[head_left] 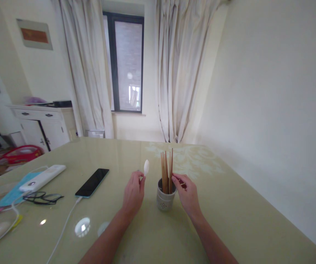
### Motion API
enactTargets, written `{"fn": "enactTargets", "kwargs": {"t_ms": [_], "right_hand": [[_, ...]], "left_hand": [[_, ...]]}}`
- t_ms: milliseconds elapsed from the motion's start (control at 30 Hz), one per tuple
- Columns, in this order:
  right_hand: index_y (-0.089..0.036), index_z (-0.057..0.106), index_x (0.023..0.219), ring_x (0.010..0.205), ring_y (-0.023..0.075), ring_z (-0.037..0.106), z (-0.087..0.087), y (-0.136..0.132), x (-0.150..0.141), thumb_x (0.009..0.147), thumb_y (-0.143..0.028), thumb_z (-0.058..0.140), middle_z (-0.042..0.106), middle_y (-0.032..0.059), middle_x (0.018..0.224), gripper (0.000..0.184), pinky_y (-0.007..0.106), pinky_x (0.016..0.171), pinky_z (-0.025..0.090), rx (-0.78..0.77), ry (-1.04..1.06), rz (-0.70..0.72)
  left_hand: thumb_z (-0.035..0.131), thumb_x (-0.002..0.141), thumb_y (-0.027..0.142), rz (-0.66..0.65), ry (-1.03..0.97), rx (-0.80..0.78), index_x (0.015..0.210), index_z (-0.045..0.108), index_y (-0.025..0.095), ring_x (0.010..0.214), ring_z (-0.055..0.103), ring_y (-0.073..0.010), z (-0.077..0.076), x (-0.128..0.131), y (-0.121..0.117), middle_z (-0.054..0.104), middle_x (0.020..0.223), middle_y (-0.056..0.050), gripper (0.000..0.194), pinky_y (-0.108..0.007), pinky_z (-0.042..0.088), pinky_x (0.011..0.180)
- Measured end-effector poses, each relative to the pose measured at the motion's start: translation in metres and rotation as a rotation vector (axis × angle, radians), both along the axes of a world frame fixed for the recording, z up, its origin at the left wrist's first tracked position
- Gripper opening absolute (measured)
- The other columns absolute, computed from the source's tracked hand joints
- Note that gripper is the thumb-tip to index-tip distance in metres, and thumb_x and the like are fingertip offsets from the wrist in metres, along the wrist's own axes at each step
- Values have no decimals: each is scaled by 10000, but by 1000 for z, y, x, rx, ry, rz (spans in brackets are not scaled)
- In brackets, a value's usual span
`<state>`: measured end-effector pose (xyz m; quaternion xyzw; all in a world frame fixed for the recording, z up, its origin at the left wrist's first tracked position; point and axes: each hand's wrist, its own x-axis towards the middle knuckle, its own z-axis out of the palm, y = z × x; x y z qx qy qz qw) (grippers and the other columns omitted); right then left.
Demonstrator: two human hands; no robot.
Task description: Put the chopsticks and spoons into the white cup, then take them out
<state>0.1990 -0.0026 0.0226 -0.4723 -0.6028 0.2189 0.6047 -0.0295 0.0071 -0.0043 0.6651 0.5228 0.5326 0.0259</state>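
Note:
A white spoon (146,167) stands upright in the pinch of my left hand (134,192), its bowl above the fingertips. To the right of that hand is a light grey cup (165,202) with small dark holes in its front. Several brown wooden chopsticks (165,170) rise out of the cup. My right hand (186,192) is at the cup's right side, thumb and index finger closed at the rightmost chopstick (171,161), just above the rim. The lower ends of the chopsticks are hidden inside the cup.
On the glossy table (224,220) at left lie a phone (93,182) on a white cable, folded glasses (42,198), a white power strip (43,178) and a blue sheet (14,192). A wall (279,110) borders the table's right edge; curtains (182,66) hang behind.

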Motion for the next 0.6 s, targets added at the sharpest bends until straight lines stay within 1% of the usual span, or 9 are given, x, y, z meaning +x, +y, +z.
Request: {"fn": "enactTargets", "kwargs": {"t_ms": [100,200,300,433,533,600], "right_hand": [[-192,847,1021,770,248,723,0,-1,0,913,-606,709,791,122,953,449,350,649,574,-16,8,0],[-184,839,1003,768,256,723,0,-1,-1,894,-648,709,792,128,954,494,362,657,577,-38,10,-4],[-185,831,928,761,259,714,0,-1,0,881,-691,696,785,125,914,526,356,646,567,-58,-1,2],[-185,816,866,757,259,709,0,-1,0,877,-715,687,776,114,857,546,347,639,554,-65,2,15],[-186,822,884,758,259,712,0,-2,-1,875,-713,694,784,114,865,542,347,641,550,-74,6,29],[-188,825,898,747,257,711,0,-2,-1,869,-707,707,792,115,868,533,347,635,546,-81,7,35]], "left_hand": [[402,1068,432,-8,-56,-12,1104,613,210,754,661,-206,2,3,-5,715,910,-64,308,-349,547,751],[415,1062,502,-21,-134,15,1069,641,204,747,642,-196,3,7,-9,749,944,-85,374,-339,545,742],[494,1034,560,-47,-228,42,1039,675,203,804,677,-203,4,9,-13,777,976,-98,401,-345,564,785],[633,964,585,-61,-354,52,1030,699,199,923,755,-239,4,11,-15,803,994,-108,397,-382,595,860],[724,915,561,-81,-476,47,1051,645,193,929,776,-243,4,15,-17,812,996,-113,401,-388,612,850],[780,883,525,-131,-570,57,1075,571,200,937,784,-238,5,19,-17,817,982,-109,432,-389,622,852]]}}
